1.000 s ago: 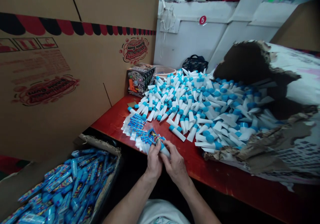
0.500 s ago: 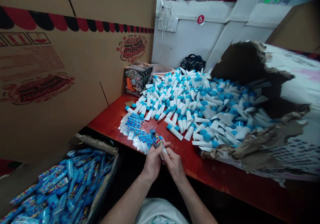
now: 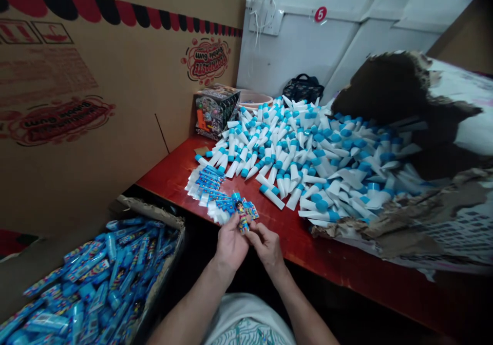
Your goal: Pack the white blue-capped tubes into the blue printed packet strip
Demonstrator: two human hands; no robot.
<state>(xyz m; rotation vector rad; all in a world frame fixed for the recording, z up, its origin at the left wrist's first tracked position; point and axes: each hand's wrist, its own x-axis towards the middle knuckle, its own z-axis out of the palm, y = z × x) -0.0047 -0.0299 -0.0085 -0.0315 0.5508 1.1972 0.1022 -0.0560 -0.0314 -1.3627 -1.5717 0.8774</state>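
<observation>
My left hand (image 3: 230, 245) and my right hand (image 3: 267, 246) meet at the front edge of the red table (image 3: 174, 176). Between their fingertips stands a small blue-capped tube in a colourful printed sleeve (image 3: 241, 214), pointing up. Just beyond it a fanned row of flat printed sleeves (image 3: 210, 190) lies on the table. Farther back spreads a big heap of plain white tubes with blue caps (image 3: 304, 150). One loose white tube (image 3: 271, 196) lies close to my hands.
A cardboard box full of sleeved blue tubes (image 3: 96, 288) sits low at my left. Large printed cartons (image 3: 96, 93) wall off the left side. A small dark printed box (image 3: 215, 110) and a bowl (image 3: 254, 98) stand at the back. Torn cardboard (image 3: 416, 201) spills tubes from the right.
The sleeved tube has risen upright between my fingers, with more of the printed sleeve showing. The view has tilted down slightly. Nothing else on the table has shifted.
</observation>
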